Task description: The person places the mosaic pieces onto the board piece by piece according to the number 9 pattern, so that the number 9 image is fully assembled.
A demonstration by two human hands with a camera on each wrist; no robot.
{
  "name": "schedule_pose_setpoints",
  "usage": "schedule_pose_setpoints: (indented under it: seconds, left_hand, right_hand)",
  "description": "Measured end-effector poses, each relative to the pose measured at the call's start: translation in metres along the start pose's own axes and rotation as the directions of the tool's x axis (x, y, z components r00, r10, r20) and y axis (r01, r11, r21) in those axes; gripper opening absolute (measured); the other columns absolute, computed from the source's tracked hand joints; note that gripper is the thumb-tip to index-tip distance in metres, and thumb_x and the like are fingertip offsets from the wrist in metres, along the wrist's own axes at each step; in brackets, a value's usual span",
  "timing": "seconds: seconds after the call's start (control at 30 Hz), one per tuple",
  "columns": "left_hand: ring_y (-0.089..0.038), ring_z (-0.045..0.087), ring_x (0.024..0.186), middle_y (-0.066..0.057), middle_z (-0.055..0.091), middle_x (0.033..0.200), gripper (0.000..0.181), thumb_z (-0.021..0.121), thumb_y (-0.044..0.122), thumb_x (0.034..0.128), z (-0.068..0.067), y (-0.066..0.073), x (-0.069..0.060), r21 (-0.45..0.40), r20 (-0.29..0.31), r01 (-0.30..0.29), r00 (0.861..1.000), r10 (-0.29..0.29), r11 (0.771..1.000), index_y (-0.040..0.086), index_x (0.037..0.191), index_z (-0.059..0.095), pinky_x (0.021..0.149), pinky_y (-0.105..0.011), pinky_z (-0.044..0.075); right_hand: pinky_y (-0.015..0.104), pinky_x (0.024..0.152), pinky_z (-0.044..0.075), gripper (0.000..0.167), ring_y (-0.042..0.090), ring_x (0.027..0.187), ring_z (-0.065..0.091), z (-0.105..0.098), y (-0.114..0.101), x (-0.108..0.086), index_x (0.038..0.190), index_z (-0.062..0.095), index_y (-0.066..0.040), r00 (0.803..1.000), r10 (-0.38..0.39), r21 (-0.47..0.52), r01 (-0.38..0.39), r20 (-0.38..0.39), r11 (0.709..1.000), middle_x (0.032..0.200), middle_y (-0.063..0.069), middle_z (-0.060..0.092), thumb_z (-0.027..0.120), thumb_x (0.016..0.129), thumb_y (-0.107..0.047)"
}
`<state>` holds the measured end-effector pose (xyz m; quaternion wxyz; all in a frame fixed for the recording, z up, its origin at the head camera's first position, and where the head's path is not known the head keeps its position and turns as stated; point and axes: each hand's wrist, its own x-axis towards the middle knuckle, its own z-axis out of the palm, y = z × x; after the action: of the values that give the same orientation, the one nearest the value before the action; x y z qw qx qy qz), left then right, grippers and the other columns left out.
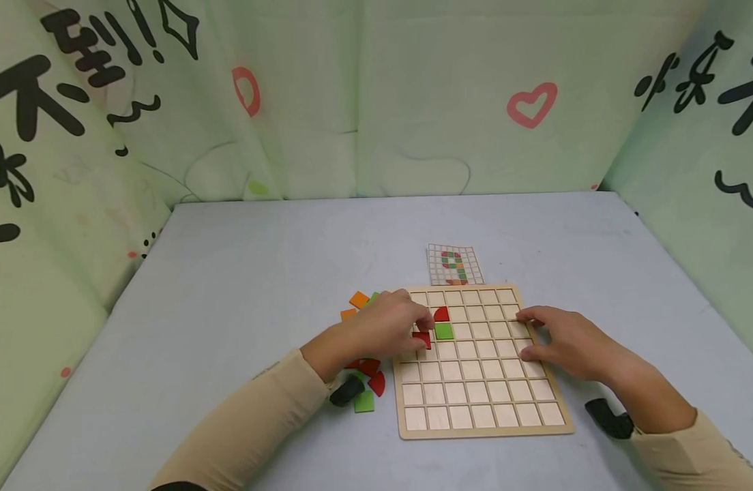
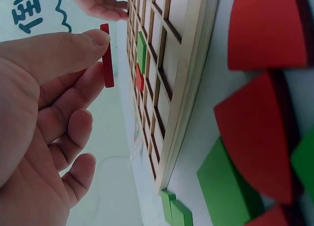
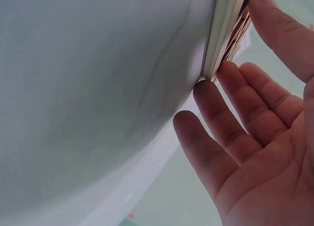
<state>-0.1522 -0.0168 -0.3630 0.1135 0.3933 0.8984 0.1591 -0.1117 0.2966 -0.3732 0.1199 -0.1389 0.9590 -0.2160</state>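
The left hand point(image 1: 385, 324) pinches a red piece point(image 1: 422, 339) between thumb and finger above the left part of a wooden grid board point(image 1: 483, 432); the left wrist view shows this red piece point(image 2: 107, 55) edge-on, off the board. In the grid lie a red quarter-round piece point(image 1: 441, 314) and, just below it, a green square point(image 1: 443, 331). At the board's right edge rests the right hand point(image 1: 567, 337), thumb and fingers spread. In the right wrist view, fingertips of the right hand point(image 3: 255, 123) touch the board's side point(image 3: 221, 35).
Left of the board lie loose red pieces point(image 1: 377, 383), green pieces point(image 1: 363, 402) and orange pieces point(image 1: 359, 299). A printed grid card point(image 1: 438, 266) with a coloured pattern lies behind the board's far edge. Patterned curtains point(image 1: 438, 102) surround the table point(image 1: 260, 273).
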Motion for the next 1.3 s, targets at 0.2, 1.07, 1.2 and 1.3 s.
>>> schedule_pose_setpoints:
  seconds: [0.2, 1.07, 1.2, 1.3]
  left_hand:
    - [-0.011, 0.052, 0.100, 0.015, 0.068, 0.097, 0.019, 0.074, 0.026, 0.0907, 0.004, 0.007, 0.007, 0.005, 0.030, 0.002, 1.000, -0.002, 1.000, 0.019, 0.109, 0.075, 0.094, -0.029, 0.040]
    - [-0.009, 0.048, 0.093, 0.013, 0.068, 0.095, 0.026, 0.076, 0.032, 0.0907, 0.009, 0.011, 0.008, -0.001, 0.046, -0.013, 0.999, 0.013, 1.000, 0.018, 0.113, 0.074, 0.082, -0.025, 0.039]
    - [-0.009, 0.048, 0.093, 0.013, 0.068, 0.095, 0.025, 0.075, 0.031, 0.0912, 0.010, 0.011, 0.010, 0.000, 0.046, -0.014, 0.999, 0.014, 1.000, 0.018, 0.113, 0.074, 0.082, -0.024, 0.039]
    - [-0.010, 0.048, 0.093, 0.013, 0.069, 0.096, 0.024, 0.074, 0.030, 0.0917, 0.010, 0.012, 0.011, 0.006, 0.048, -0.019, 0.999, 0.019, 1.000, 0.018, 0.113, 0.074, 0.083, -0.024, 0.039]
  right_hand:
    - [0.058, 0.095, 0.041, 0.065, 0.043, 0.118, 0.053, 0.000, 0.000, 0.000, 0.133, 0.055, 0.003, 1.000, 0.001, -0.003, -0.001, 0.001, 1.000, 0.124, 0.022, 0.061, 0.081, 0.083, -0.029]
    - [0.054, 0.091, 0.043, 0.063, 0.042, 0.114, 0.055, -0.001, -0.001, -0.003, 0.133, 0.054, 0.002, 1.000, 0.002, -0.009, -0.002, 0.009, 1.000, 0.121, 0.021, 0.061, 0.080, 0.084, -0.028]
    - [0.055, 0.091, 0.043, 0.063, 0.042, 0.114, 0.055, 0.000, -0.001, -0.003, 0.134, 0.054, 0.002, 1.000, -0.004, -0.007, 0.004, 0.006, 1.000, 0.121, 0.022, 0.061, 0.080, 0.085, -0.028]
    - [0.055, 0.092, 0.043, 0.062, 0.043, 0.115, 0.055, 0.000, -0.001, -0.003, 0.134, 0.054, 0.002, 1.000, -0.011, -0.007, 0.011, 0.003, 1.000, 0.122, 0.022, 0.061, 0.079, 0.085, -0.027]
